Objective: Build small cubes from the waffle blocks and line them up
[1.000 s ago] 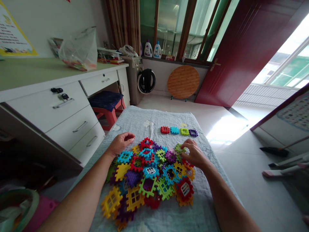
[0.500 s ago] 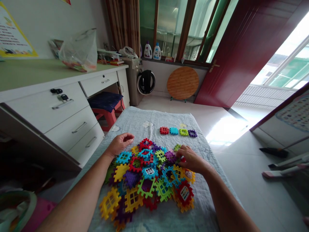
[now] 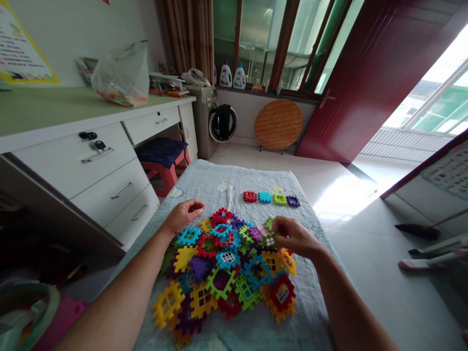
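A heap of interlocking plastic building tiles [image 3: 227, 259], in red, yellow, blue, green and purple, covers the near half of the cloth. Many are square with notched edges, and some have window grids. My left hand [image 3: 184, 215] rests at the heap's far left edge, fingers loosely curled, thumb apart, holding nothing. Close by it lies a light blue window tile [image 3: 189, 236]. At the heap's right side, my right hand [image 3: 295, 237] pinches a green window tile [image 3: 269, 241]; the fingers partly hide it. Another green tile [image 3: 269, 223] lies just beyond these fingertips.
Beyond the heap, a row holds a red tile [image 3: 250, 196], a light blue tile [image 3: 264, 197], a green tile [image 3: 280, 199] and a purple tile [image 3: 293, 201]. A white desk [image 3: 109, 161] stands left, with a red stool [image 3: 166, 176] beside it. A pink bin [image 3: 69, 317] is at lower left.
My right hand has drawn slightly right and up from the heap, and a green window tile now shows at its fingertips. A purple tile there has shifted. My left hand stays put.
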Demonstrator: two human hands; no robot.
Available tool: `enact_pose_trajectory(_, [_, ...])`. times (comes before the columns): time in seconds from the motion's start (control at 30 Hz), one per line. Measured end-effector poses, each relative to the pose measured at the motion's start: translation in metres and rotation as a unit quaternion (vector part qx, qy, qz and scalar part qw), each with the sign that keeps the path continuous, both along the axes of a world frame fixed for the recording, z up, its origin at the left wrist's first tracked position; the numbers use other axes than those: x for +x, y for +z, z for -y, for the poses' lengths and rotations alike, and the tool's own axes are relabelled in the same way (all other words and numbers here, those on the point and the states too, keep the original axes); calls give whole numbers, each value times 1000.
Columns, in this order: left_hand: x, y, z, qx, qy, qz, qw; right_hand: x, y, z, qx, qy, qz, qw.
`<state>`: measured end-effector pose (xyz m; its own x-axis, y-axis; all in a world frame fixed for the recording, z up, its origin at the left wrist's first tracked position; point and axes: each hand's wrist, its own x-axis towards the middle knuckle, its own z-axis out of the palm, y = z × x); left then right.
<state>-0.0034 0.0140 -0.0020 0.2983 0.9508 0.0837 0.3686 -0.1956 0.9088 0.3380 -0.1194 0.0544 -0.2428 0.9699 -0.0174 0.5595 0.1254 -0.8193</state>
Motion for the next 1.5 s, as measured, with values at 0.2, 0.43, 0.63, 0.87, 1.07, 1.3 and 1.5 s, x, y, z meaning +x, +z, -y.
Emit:
enact_pose_trajectory(0.2, [-1, 0, 0, 5, -3, 0, 1000, 6, 0, -5, 112, -133, -64, 983])
enact_pose_trajectory(0.43, [0, -1, -1, 1, -4, 0, 1000, 6, -7, -10, 84, -187, -179, 962])
enact_pose_trajectory(0.63, [-1, -1, -1, -1, -4, 6, 1000, -3, -8, -5, -60, -118, -270, 954])
enact_pose_trajectory(0.87, [-2, -3, -2, 4, -4, 13, 1000, -8, -9, -1, -164, -58, -336, 926])
enact_pose_trajectory(1.07, [-1, -4, -3, 1, -5, 10, 1000, 6, -16, -13, 116, -263, -149, 946])
enact_pose_trajectory(1.3, [0, 1, 0, 2, 0, 8, 1000, 10, -27, -10, 152, -153, 292, 932])
enact_pose_trajectory(1.5, [0, 1, 0, 3, 3, 10, 1000, 8, -21, -8, 138, -115, 310, 934])
